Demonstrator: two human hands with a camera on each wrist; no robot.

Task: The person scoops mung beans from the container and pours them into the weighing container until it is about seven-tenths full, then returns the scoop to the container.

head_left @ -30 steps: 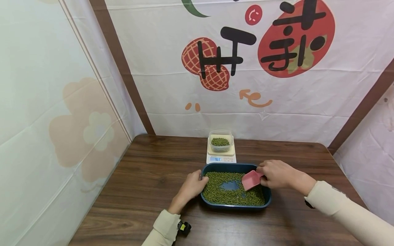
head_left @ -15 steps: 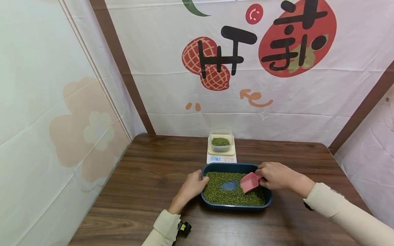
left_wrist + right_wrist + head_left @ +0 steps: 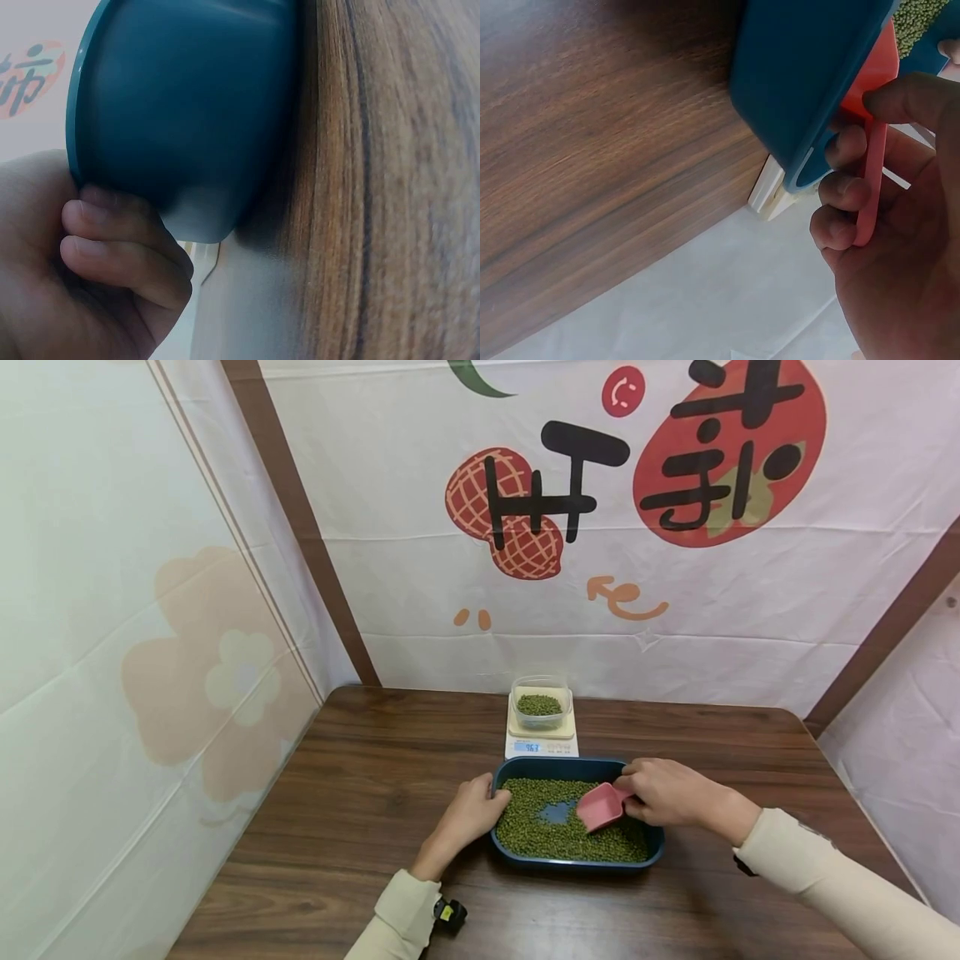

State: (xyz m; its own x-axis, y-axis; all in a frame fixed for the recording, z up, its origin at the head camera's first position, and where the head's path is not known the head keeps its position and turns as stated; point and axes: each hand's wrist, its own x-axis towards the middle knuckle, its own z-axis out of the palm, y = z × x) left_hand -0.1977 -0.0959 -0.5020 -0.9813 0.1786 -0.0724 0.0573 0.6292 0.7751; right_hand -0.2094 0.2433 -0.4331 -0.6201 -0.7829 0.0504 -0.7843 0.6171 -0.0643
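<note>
A dark blue tray [image 3: 577,864] holds a layer of small green beans [image 3: 540,839], with a bare patch of its bottom showing near the middle. My left hand [image 3: 471,810] grips the tray's left rim; in the left wrist view its fingers [image 3: 112,259] curl against the outer wall. Over the tray's right part, my right hand [image 3: 667,792] holds a pink scoop [image 3: 600,807], whose bowl is down at the beans and points left. Fingers and thumb wrap round the scoop's handle [image 3: 871,187] in the right wrist view. The scoop's bowl looks empty from above.
Behind the tray stands a white kitchen scale [image 3: 555,747] with a lit display. It carries a clear plastic container [image 3: 540,720] with some green beans in it. All rests on a brown wooden table [image 3: 390,760], and a printed cloth [image 3: 420,652] hangs behind.
My right hand has moved the scoop a little to the left and down across the beans, towards the bare patch. The left hand keeps its hold on the rim.
</note>
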